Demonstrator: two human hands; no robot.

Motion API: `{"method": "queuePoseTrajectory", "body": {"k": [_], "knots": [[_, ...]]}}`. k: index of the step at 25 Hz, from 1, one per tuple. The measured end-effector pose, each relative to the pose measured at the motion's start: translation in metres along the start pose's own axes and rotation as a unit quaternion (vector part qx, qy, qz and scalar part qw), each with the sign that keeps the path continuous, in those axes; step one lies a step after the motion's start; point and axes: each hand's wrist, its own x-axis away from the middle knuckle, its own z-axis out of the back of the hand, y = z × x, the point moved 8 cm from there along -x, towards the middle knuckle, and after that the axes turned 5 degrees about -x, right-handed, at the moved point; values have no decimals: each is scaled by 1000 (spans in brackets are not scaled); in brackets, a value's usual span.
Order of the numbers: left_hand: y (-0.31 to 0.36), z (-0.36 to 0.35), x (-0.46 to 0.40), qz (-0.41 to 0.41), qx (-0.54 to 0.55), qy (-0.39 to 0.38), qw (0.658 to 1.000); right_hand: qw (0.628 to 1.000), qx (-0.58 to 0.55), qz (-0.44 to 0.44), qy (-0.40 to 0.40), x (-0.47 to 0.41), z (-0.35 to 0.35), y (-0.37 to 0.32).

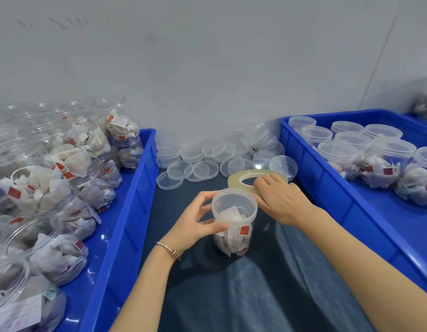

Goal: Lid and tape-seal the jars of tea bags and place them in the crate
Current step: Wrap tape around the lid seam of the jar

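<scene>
A clear jar [233,232] packed with tea bags stands on the dark cloth in the middle, with a clear lid [234,203] on top. My left hand [198,224] grips the jar just under the lid from the left, thumb across the front. My right hand [278,200] holds a roll of clear tape [236,179] against the lid's right rim; its fingers curl over the roll. The blue crate [310,159] on the right holds several lidded jars [389,161].
A second blue crate [133,200] on the left is full of open jars of tea bags [52,188]. A heap of loose clear lids [215,159] lies against the grey wall behind the tape. Dark cloth [243,295] covers the table between the crates.
</scene>
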Motion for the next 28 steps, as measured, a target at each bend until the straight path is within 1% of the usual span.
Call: {"method": "queuePoseTrajectory", "body": {"k": [2,4,6,8,9,12,13,14,16,19,20,22,24,25,28], "knots": [[7,6,2,-6,-74,44,996,1000,2,-18,9,2,4,2],[12,12,6,-14,-100,70,992,999,2,-37,11,4,6,5],[19,10,7,-15,-122,60,991,998,-7,-57,5,6,5,8],[24,-5,5,-4,-175,42,984,997,-16,-73,6,7,4,7],[27,-13,2,1,-200,56,978,997,-13,-76,9,8,4,6],[34,-21,-6,21,-257,186,948,997,10,-73,19,9,5,0],[37,-20,-9,21,-275,210,938,997,19,-73,23,11,6,1],[38,-19,-12,12,-288,215,933,997,25,-74,25,12,7,3],[38,-13,-17,-13,-277,190,942,997,18,-76,16,16,7,8],[36,-4,-24,-10,-235,111,965,997,-15,-80,0,20,5,8],[36,-3,-26,-4,-238,87,967,997,-21,-81,3,21,6,8],[37,-4,-28,10,-257,64,964,996,-34,-80,15,22,8,6],[36,-7,-30,41,-289,59,955,996,-46,-75,17,23,10,4],[36,-9,-31,65,-322,57,943,996,-48,-72,11,23,10,4],[40,-26,-37,115,-446,27,887,997,-46,-69,-10,23,6,7]]}}
